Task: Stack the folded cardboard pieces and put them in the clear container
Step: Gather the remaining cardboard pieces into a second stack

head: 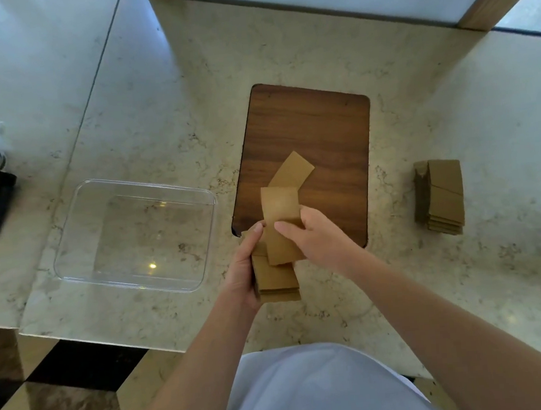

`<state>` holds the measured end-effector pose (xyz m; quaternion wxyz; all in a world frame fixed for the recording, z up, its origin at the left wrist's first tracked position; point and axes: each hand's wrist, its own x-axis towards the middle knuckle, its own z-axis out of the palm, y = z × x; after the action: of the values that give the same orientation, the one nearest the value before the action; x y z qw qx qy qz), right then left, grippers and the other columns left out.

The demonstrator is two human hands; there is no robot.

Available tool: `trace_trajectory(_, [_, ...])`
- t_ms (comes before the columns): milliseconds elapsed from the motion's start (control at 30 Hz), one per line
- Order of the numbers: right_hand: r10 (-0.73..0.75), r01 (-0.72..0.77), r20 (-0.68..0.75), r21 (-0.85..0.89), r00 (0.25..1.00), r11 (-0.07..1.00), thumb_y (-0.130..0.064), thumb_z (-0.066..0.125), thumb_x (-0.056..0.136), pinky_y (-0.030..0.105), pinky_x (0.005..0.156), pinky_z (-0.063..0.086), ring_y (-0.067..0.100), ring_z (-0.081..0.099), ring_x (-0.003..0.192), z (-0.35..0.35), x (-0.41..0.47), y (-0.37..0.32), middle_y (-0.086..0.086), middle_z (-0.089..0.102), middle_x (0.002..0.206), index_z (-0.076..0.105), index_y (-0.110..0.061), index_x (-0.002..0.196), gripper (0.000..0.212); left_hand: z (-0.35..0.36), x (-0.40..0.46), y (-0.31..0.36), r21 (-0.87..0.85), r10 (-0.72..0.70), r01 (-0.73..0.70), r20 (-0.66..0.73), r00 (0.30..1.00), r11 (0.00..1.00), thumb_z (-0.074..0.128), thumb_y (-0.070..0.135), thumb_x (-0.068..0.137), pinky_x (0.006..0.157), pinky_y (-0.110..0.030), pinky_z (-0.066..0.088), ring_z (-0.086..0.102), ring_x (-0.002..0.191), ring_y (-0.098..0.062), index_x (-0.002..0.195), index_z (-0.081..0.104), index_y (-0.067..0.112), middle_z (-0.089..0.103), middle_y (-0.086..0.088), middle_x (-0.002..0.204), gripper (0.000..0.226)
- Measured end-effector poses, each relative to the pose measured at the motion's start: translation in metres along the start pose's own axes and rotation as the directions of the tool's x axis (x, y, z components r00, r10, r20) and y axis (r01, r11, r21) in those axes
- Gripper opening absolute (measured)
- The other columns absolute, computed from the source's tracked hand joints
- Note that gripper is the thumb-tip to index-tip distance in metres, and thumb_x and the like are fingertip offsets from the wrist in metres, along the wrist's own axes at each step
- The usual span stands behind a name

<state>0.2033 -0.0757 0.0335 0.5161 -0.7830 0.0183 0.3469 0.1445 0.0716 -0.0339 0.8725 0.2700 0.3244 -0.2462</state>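
The left hand [245,268] wraps its fingers round a small stack of folded brown cardboard pieces [277,282], holding it from the left edge with the thumb up along the side. The right hand [310,234] pinches one more folded brown cardboard piece [282,223] between thumb and fingers and holds it over the top of that stack, its long axis running away from the body but slightly skewed against the pieces below. Just beyond the hands, a loose tan cardboard piece [292,170] lies tilted on the dark wooden board [315,130]. The clear rectangular plastic container [70,233] sits directly left of the left hand, nearer that hand, holding nothing visible. Well to the right of the right hand waits another pile of folded cardboard [441,196].
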Motion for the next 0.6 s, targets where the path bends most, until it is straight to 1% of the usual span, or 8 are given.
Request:
trace_trajectory(33, [-0.220, 0.189, -0.106, -0.245, 0.970, 0.951, -0.023, 0.051, 0.105, 0.034, 0.085, 0.049, 0.020, 0.065, 0.102, 0.000, -0.002, 0.004, 0.003, 0.073, 0.111, 0.070, -0.014, 0.119, 0.025, -0.001, 0.001, -0.001, -0.046, -0.019, 0.019, -0.018, 1.000, 0.999, 0.093, 0.042, 0.070, 0.069, -0.041, 0.062, 0.073, 0.083, -0.027, 0.126, 0.070, 0.012, 0.073, -0.016, 0.107, 0.067])
trace_trajectory(100, [-0.602, 0.417, -0.160, -0.584, 0.782, 0.697, -0.017, 0.046, 0.099, 0.035, 0.096, 0.039, 0.021, 0.054, 0.119, 0.001, -0.007, 0.010, 0.001, 0.070, 0.128, 0.074, -0.017, 0.122, 0.037, -0.003, 0.001, -0.004, -0.186, -0.073, 0.071, -0.008, 0.997, 0.980, 0.085, 0.041, 0.079, 0.069, -0.041, 0.062, 0.071, 0.084, -0.027, 0.139, 0.060, 0.012, 0.071, -0.016, 0.106, 0.070])
trace_trajectory(200, [-0.701, 0.453, -0.072, -0.716, 0.709, 0.532, -0.019, 0.044, 0.096, 0.039, 0.095, 0.037, 0.025, 0.051, 0.122, 0.004, -0.014, 0.016, 0.003, 0.067, 0.135, 0.075, -0.021, 0.125, 0.042, -0.003, 0.000, -0.006, -0.183, -0.068, 0.075, 0.043, 0.997, 0.980, 0.089, 0.049, 0.073, 0.069, -0.041, 0.062, 0.071, 0.082, -0.027, 0.132, 0.062, 0.007, 0.073, -0.017, 0.103, 0.077])
trace_trajectory(300, [-0.534, 0.283, -0.101, -0.757, 0.839, 0.589, -0.022, 0.051, 0.104, 0.033, 0.076, 0.048, 0.023, 0.063, 0.094, 0.006, -0.018, 0.016, 0.001, 0.071, 0.103, 0.074, -0.017, 0.115, 0.026, 0.005, -0.001, -0.005, -0.024, -0.009, 0.009, 0.000, 1.000, 1.000, 0.086, 0.060, 0.071, 0.074, -0.042, 0.062, 0.071, 0.088, -0.029, 0.129, 0.064, 0.012, 0.072, -0.017, 0.108, 0.079])
trace_trajectory(367, [-0.148, -0.003, -0.125, -0.773, 0.981, 0.634, -0.031, 0.050, 0.106, 0.032, 0.067, 0.053, 0.019, 0.066, 0.078, 0.007, -0.010, 0.005, -0.003, 0.065, 0.087, 0.063, -0.021, 0.099, 0.017, 0.011, 0.000, -0.003, 0.103, 0.093, -0.080, -0.131, 0.987, 0.991, 0.084, 0.058, 0.074, 0.076, -0.045, 0.063, 0.074, 0.086, -0.027, 0.119, 0.068, 0.022, 0.075, -0.013, 0.102, 0.060])
trace_trajectory(433, [0.217, -0.165, -0.042, -0.789, 0.975, 0.592, -0.031, 0.048, 0.106, 0.037, 0.073, 0.059, 0.021, 0.068, 0.081, 0.014, -0.006, -0.008, -0.002, 0.063, 0.086, 0.058, -0.020, 0.097, 0.018, 0.014, 0.003, -0.004, 0.282, 0.220, -0.159, -0.196, 0.956, 0.946, 0.087, 0.050, 0.074, 0.077, -0.046, 0.064, 0.074, 0.084, -0.024, 0.102, 0.072, 0.033, 0.075, -0.009, 0.099, 0.036])
trace_trajectory(500, [0.229, -0.133, 0.025, -0.752, 0.973, 0.645, -0.025, 0.042, 0.107, 0.039, 0.077, 0.057, 0.029, 0.068, 0.089, 0.021, -0.004, -0.012, 0.004, 0.067, 0.096, 0.062, -0.014, 0.103, 0.023, 0.018, 0.006, -0.007, 0.426, 0.290, -0.195, -0.171, 0.942, 0.883, 0.088, 0.041, 0.075, 0.073, -0.039, 0.065, 0.075, 0.082, -0.018, 0.094, 0.073, 0.039, 0.073, -0.006, 0.104, 0.024])
trace_trajectory(600, [0.223, -0.113, 0.109, -0.605, 0.969, 0.788, -0.031, 0.036, 0.109, 0.038, 0.077, 0.052, 0.030, 0.066, 0.096, 0.019, -0.005, -0.012, 0.013, 0.068, 0.109, 0.062, -0.007, 0.117, 0.036, 0.015, 0.007, -0.004, 0.408, 0.232, -0.145, -0.171, 0.958, 0.902, 0.093, 0.036, 0.070, 0.065, -0.032, 0.061, 0.077, 0.080, -0.016, 0.098, 0.073, 0.044, 0.073, -0.008, 0.108, 0.036])
